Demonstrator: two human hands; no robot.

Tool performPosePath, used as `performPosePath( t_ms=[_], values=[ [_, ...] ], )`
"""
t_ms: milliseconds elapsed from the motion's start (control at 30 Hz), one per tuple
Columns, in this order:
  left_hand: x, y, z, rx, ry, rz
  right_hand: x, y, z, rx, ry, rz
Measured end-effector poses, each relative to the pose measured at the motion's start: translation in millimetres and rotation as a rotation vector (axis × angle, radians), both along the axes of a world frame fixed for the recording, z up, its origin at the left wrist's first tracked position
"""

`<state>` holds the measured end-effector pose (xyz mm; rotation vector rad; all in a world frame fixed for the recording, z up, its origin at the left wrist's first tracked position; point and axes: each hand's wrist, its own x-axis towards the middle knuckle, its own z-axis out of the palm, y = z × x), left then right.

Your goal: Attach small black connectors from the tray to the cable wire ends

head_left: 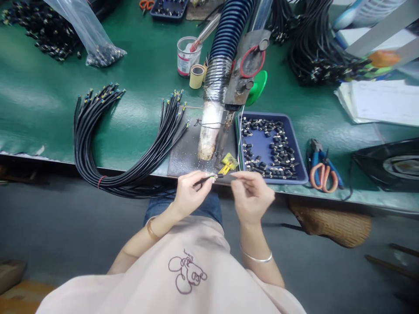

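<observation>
My left hand [190, 192] is closed in a pinch on the end of a black cable [209, 177], just in front of the bench edge. My right hand [250, 194] is closed too, fingertips pinched close to the cable's tip; what they hold is too small to name. Both hands sit below a yellow fixture [228, 165] on a grey metal plate [183, 152]. A bundle of black cables [131, 148] tied with a red band fans out on the green bench [39, 96] to my left. A blue tray [303, 168] of small black connectors lies to my right.
A blue ribbed hose with a metal soldering head [225, 65] stands over the plate. Pliers and orange-handled scissors [322, 168] lie right of the tray. A tape roll [197, 76], a cup [186, 56], a plastic bag [94, 39] and more cable piles [317, 52] are farther back.
</observation>
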<state>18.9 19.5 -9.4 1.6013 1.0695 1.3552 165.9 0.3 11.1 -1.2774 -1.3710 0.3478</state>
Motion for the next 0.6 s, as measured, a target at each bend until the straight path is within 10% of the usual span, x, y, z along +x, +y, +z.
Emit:
performPosePath(
  t_ms=[200, 600],
  values=[
    [-5.9, 10.3, 2.8, -0.426, -0.275, -0.160, 8.2, 0.8, -3.4, 0.210, 0.243, -0.172],
    [-1.2, 15.6, 14.9, -0.435, -0.335, -0.150, -4.3, 1.9, -15.0, 0.164, -0.305, 0.039]
  ],
)
